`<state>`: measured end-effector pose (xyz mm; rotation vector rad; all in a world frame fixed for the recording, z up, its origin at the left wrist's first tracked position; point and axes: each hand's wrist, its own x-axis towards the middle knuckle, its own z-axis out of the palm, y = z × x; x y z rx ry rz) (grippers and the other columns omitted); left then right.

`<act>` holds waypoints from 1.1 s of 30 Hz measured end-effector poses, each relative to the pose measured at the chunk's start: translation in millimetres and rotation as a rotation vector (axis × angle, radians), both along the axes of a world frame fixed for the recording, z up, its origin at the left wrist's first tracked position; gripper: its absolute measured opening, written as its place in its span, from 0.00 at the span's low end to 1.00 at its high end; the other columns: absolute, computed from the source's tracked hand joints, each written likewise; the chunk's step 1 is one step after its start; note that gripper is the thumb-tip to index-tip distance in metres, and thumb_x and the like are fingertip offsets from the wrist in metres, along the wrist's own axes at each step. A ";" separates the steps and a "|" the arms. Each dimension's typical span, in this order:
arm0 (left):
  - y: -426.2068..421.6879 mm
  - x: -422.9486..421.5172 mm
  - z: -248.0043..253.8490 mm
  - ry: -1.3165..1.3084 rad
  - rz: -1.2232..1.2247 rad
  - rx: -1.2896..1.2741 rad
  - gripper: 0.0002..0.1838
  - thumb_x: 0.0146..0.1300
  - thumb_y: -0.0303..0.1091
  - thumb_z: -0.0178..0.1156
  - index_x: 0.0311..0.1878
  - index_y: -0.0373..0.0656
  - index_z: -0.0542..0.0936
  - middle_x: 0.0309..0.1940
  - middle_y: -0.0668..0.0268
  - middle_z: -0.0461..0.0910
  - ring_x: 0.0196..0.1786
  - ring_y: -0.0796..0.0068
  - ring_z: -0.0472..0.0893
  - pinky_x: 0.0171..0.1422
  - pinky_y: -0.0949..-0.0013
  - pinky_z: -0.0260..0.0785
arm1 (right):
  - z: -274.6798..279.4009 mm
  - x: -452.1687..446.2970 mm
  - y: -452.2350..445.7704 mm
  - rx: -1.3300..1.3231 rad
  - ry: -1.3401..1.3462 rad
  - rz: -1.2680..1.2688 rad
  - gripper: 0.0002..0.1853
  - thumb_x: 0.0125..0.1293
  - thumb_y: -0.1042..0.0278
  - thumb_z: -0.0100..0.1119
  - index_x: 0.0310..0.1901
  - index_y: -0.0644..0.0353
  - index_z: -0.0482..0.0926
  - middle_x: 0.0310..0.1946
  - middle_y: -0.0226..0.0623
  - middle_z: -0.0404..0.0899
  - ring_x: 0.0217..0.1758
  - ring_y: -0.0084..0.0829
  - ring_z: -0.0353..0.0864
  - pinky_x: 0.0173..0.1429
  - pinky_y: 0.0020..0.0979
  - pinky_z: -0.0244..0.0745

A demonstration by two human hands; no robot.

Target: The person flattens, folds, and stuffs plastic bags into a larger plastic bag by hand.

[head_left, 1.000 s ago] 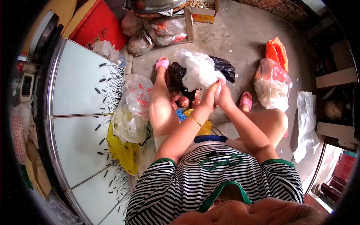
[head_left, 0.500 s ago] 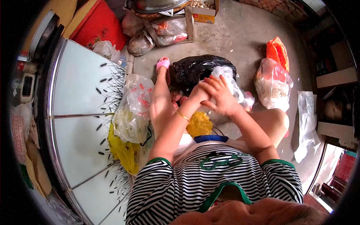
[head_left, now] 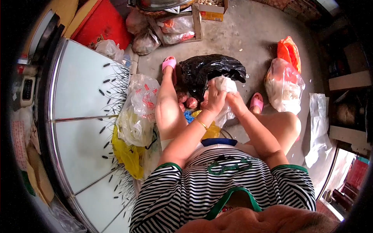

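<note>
A white translucent plastic bag [head_left: 226,84] is bunched up between my two hands, part of it hanging below them. My left hand [head_left: 216,98] and my right hand [head_left: 235,101] are both closed on it, side by side above the floor between my knees. Just beyond them lies a black plastic bag [head_left: 210,70]. Several reddish round items [head_left: 191,102] sit by its near edge, close to my hands. A yellow bag [head_left: 211,131] and a bit of blue plastic [head_left: 189,116] are nearer my lap.
Clear and yellow bags [head_left: 134,128] lie beside a glass-topped cabinet [head_left: 83,85] on the left. Filled clear and orange bags [head_left: 284,83] stand on the right near a white sheet [head_left: 316,132]. A wooden rack [head_left: 197,23] and a box [head_left: 211,13] are at the back.
The white bag has gone from spread out to a compact bunch. My hands, overlapping half a second ago, are now side by side. More of the reddish items shows.
</note>
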<state>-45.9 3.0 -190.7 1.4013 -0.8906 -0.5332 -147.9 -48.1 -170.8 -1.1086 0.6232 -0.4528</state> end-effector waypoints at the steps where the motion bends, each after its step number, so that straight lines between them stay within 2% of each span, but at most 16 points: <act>1: 5.0 0.8 4.7 -0.058 -0.060 0.059 0.20 0.57 0.35 0.56 0.52 0.38 0.69 0.50 0.55 0.69 0.55 0.62 0.68 0.63 0.64 0.58 | -12.7 1.7 -4.4 0.061 -0.036 -0.119 0.26 0.56 0.74 0.57 0.59 0.60 0.66 0.54 0.33 0.71 0.56 0.29 0.70 0.60 0.29 0.65; 4: 18.5 20.8 4.1 -0.401 -0.252 0.432 0.29 0.53 0.35 0.61 0.57 0.36 0.63 0.53 0.52 0.66 0.57 0.58 0.67 0.65 0.60 0.56 | 26.4 -12.2 -30.5 -0.691 0.543 0.061 0.22 0.51 0.76 0.56 0.52 0.58 0.72 0.45 0.47 0.78 0.49 0.40 0.78 0.53 0.34 0.71; 6: 24.7 17.4 3.7 -0.291 -0.169 0.436 0.33 0.52 0.35 0.59 0.61 0.36 0.60 0.57 0.48 0.65 0.59 0.50 0.65 0.67 0.57 0.53 | 19.5 -17.5 -39.2 -0.977 0.720 0.312 0.26 0.47 0.76 0.57 0.52 0.54 0.73 0.43 0.50 0.78 0.48 0.49 0.76 0.53 0.41 0.71; 8: 25.7 13.1 10.7 -0.548 -0.234 0.178 0.32 0.54 0.35 0.57 0.61 0.36 0.60 0.58 0.46 0.65 0.59 0.48 0.67 0.66 0.56 0.55 | 30.3 -15.3 -36.6 -0.822 0.632 0.538 0.29 0.46 0.76 0.56 0.55 0.57 0.69 0.46 0.51 0.77 0.51 0.45 0.76 0.55 0.38 0.70; 11: 25.6 13.8 4.5 -0.229 -0.363 0.393 0.27 0.57 0.32 0.50 0.61 0.36 0.60 0.58 0.45 0.65 0.59 0.55 0.69 0.63 0.61 0.58 | -3.7 -15.3 -32.4 -0.542 0.263 0.158 0.32 0.47 0.78 0.55 0.59 0.61 0.63 0.50 0.48 0.73 0.55 0.40 0.73 0.57 0.35 0.67; 12: 24.8 15.3 7.7 -0.110 -0.339 0.436 0.26 0.57 0.31 0.49 0.60 0.36 0.61 0.57 0.45 0.65 0.59 0.57 0.69 0.63 0.62 0.59 | -7.1 -7.8 -31.4 -0.155 0.188 -0.022 0.32 0.50 0.76 0.54 0.60 0.64 0.59 0.53 0.43 0.68 0.58 0.37 0.67 0.59 0.33 0.64; 14: 18.6 8.3 -7.3 -0.037 -0.069 0.391 0.20 0.58 0.30 0.48 0.54 0.34 0.63 0.51 0.46 0.68 0.54 0.54 0.69 0.58 0.59 0.60 | -11.1 -3.0 -20.3 0.130 0.061 -0.139 0.29 0.56 0.69 0.53 0.61 0.62 0.59 0.53 0.42 0.68 0.58 0.37 0.66 0.60 0.32 0.62; 17: 7.9 -11.9 -28.6 -0.033 0.267 0.293 0.13 0.59 0.28 0.47 0.46 0.33 0.64 0.43 0.47 0.68 0.46 0.50 0.71 0.54 0.55 0.62 | -35.0 16.0 14.5 0.061 0.029 -0.268 0.31 0.65 0.58 0.51 0.66 0.57 0.53 0.54 0.42 0.67 0.58 0.33 0.65 0.62 0.33 0.61; 18: 7.9 -23.0 15.5 0.394 0.197 0.183 0.13 0.59 0.28 0.48 0.45 0.32 0.64 0.42 0.45 0.68 0.46 0.48 0.70 0.55 0.55 0.61 | -35.3 20.7 25.5 0.124 -0.069 -0.327 0.32 0.65 0.58 0.51 0.67 0.56 0.51 0.54 0.41 0.67 0.58 0.32 0.65 0.62 0.33 0.60; 20: 13.9 -22.1 -20.5 0.060 0.129 0.399 0.19 0.59 0.37 0.53 0.47 0.34 0.65 0.44 0.46 0.70 0.47 0.47 0.70 0.53 0.55 0.62 | -32.2 18.5 25.1 0.268 -0.133 -0.303 0.29 0.64 0.62 0.50 0.64 0.57 0.54 0.52 0.41 0.68 0.54 0.34 0.68 0.60 0.35 0.64; 23: 17.4 1.4 -25.1 -0.349 -0.128 0.364 0.21 0.55 0.40 0.58 0.47 0.36 0.69 0.45 0.46 0.71 0.50 0.47 0.69 0.56 0.54 0.61 | -71.8 14.6 -8.3 0.364 -0.126 -0.294 0.23 0.63 0.65 0.49 0.59 0.58 0.60 0.47 0.39 0.70 0.48 0.34 0.73 0.53 0.35 0.71; 24: 12.7 16.1 -9.8 -0.388 -0.229 0.515 0.26 0.54 0.42 0.60 0.52 0.36 0.70 0.50 0.44 0.69 0.56 0.47 0.67 0.62 0.52 0.57 | -79.0 14.0 -19.5 0.342 -0.067 -0.275 0.21 0.63 0.66 0.49 0.57 0.59 0.64 0.46 0.39 0.72 0.47 0.34 0.74 0.51 0.35 0.72; 26: 6.0 33.1 1.0 -0.599 0.011 0.493 0.28 0.54 0.43 0.60 0.56 0.38 0.71 0.60 0.40 0.61 0.62 0.43 0.61 0.67 0.52 0.52 | -104.8 26.1 -40.4 0.365 0.045 -0.303 0.19 0.62 0.66 0.50 0.55 0.60 0.67 0.45 0.40 0.73 0.44 0.34 0.75 0.46 0.35 0.74; 28: 1.7 48.4 8.2 -0.593 -0.064 0.743 0.25 0.55 0.45 0.58 0.55 0.46 0.74 0.69 0.37 0.40 0.70 0.37 0.45 0.69 0.44 0.43 | -128.8 39.1 -61.3 0.347 0.221 -0.172 0.21 0.60 0.67 0.52 0.55 0.61 0.68 0.43 0.39 0.75 0.41 0.34 0.77 0.38 0.36 0.76; 32: -5.7 82.9 -3.3 -0.792 -0.226 1.121 0.23 0.53 0.45 0.60 0.52 0.48 0.76 0.70 0.41 0.36 0.71 0.37 0.39 0.67 0.33 0.36 | -172.2 76.7 -101.5 0.128 0.593 0.007 0.18 0.58 0.68 0.54 0.51 0.63 0.72 0.42 0.40 0.76 0.37 0.35 0.78 0.35 0.38 0.76; 33: -8.6 87.6 5.7 -0.867 -0.216 1.180 0.24 0.54 0.47 0.59 0.51 0.42 0.76 0.69 0.41 0.43 0.70 0.38 0.47 0.67 0.38 0.44 | -160.3 87.0 -104.2 0.248 0.529 0.026 0.19 0.57 0.68 0.55 0.50 0.65 0.73 0.43 0.41 0.76 0.38 0.35 0.78 0.35 0.37 0.76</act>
